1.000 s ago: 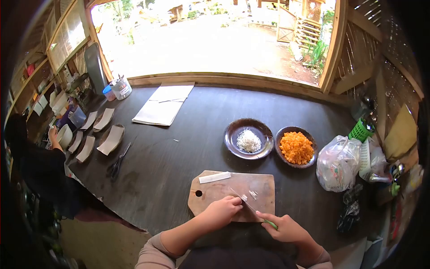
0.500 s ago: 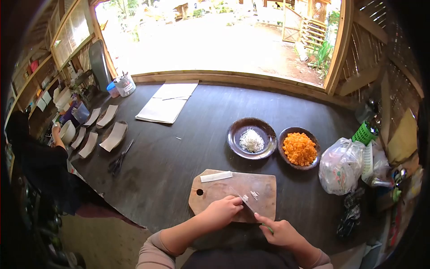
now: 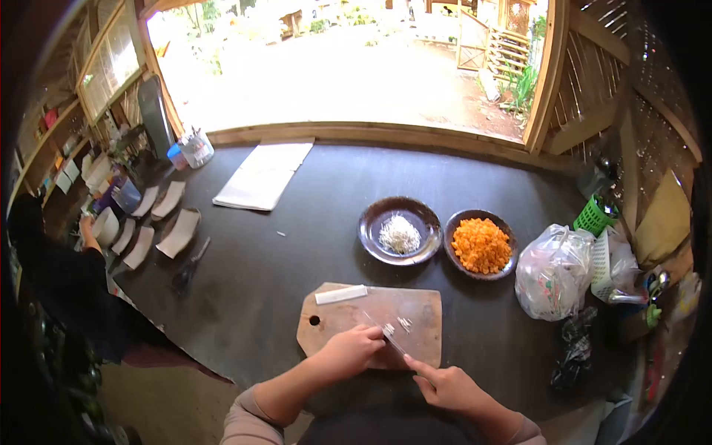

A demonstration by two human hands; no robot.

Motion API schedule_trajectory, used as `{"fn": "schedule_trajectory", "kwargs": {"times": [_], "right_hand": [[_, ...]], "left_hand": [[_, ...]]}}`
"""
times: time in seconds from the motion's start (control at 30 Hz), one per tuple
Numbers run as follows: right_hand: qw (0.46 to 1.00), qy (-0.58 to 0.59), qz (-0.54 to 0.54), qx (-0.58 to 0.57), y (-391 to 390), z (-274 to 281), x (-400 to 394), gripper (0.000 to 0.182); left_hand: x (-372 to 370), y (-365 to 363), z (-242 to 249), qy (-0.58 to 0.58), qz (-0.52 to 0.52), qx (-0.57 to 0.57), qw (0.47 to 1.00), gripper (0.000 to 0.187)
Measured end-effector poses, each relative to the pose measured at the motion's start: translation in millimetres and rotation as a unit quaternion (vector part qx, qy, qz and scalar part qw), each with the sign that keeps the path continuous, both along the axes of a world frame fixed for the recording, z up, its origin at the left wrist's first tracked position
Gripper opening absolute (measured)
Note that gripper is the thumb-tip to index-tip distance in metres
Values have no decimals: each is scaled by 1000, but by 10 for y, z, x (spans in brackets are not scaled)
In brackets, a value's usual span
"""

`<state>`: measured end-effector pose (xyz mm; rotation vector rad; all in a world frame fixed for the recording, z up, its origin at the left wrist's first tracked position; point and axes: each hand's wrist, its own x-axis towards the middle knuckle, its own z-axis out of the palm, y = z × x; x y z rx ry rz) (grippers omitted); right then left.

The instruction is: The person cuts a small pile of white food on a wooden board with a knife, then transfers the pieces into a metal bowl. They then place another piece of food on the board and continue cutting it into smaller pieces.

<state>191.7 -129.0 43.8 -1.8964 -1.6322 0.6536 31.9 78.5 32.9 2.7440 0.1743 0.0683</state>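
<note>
A wooden cutting board (image 3: 334, 326) with a round hole lies at the table's near edge. My right hand (image 3: 445, 382) is closed on a knife (image 3: 395, 345), its index finger along the blade, which slants across the board. Beside the blade, my left hand (image 3: 352, 348) has its fingers bent together on the board; what they press on is hidden. Small white pieces (image 3: 404, 324) lie right of the blade. A white strip (image 3: 341, 294) rests near the board's top edge. Behind the board stand a dark plate of white shreds (image 3: 400, 235) and a bowl of orange pieces (image 3: 482, 246).
Scissors (image 3: 191, 268) and curved dishes with pale sheets (image 3: 179, 233) lie left. Folded paper (image 3: 263, 175) is near the window. Plastic bags (image 3: 555, 273) and a green basket (image 3: 595, 215) stand right. Another person (image 3: 70, 285) is at the far left.
The whole view has shifted, moving the table and its objects slightly left in the frame. Both hands keep nearly the same pose at the board, with the knife still in my right hand.
</note>
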Motion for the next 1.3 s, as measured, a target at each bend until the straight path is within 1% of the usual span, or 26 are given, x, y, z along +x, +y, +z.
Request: {"fn": "schedule_trajectory", "kwargs": {"times": [0.03, 0.1, 0.17, 0.3, 0.4, 0.47, 0.57, 0.73, 0.8, 0.83, 0.9, 1.03, 1.1, 1.13, 1.2, 1.3], "right_hand": [[1000, 4, -2, 12, 18, -30, 6, 53], [1000, -4, -7, 14, -1, -70, 1, 52], [1000, 11, -12, 5, -6, -55, 10, 53], [999, 39, -7, -9, -26, -26, 43, 55], [999, 48, -7, -4, -25, -19, 57, 55], [998, 55, -4, -10, -31, 45, 56, 55], [998, 55, -3, -16, -27, 102, 68, 54], [998, 50, 1, -25, -17, 87, 40, 54], [998, 53, -2, 17, 2, -29, 26, 53], [998, 53, 0, 15, 21, -52, 16, 53], [1000, -19, -4, 7, 58, -77, -26, 53], [1000, -25, -5, -10, 43, -14, -35, 54], [999, 42, 2, -3, 2, 77, 15, 54], [999, 41, 4, -3, -15, 108, 25, 54], [998, 52, -1, -39, -28, 160, 50, 53], [997, 62, -6, -50, -6, 201, 31, 51]], "left_hand": [[-10, -4, 10, -20, -8, 4, 1000, 36], [-4, 13, -15, -21, -16, 2, 1000, 34], [-2, -2, 2, -45, -3, -18, 999, 30], [2, -23, 22, -36, 4, -28, 999, 28], [-6, -36, 40, -37, 8, -22, 999, 29], [8, -33, 62, -12, 9, -23, 1000, 32], [-13, -24, 50, -29, -2, -11, 1000, 36], [-21, 3, 26, -25, -9, -14, 1000, 39], [-27, -13, 20, -30, -9, -13, 999, 40], [-23, -26, 31, -24, -4, -12, 1000, 39], [-16, -37, 29, -20, 1, -12, 1000, 39], [-10, -43, 48, -5, 2, -1, 1000, 37], [-12, -37, 59, 2, 3, 1, 1000, 37], [-15, -31, 57, -1, -1, 4, 1000, 38], [-11, -23, 51, -7, -2, 7, 1000, 38], [-25, -27, 37, -1, -9, 7, 1000, 38]]}}
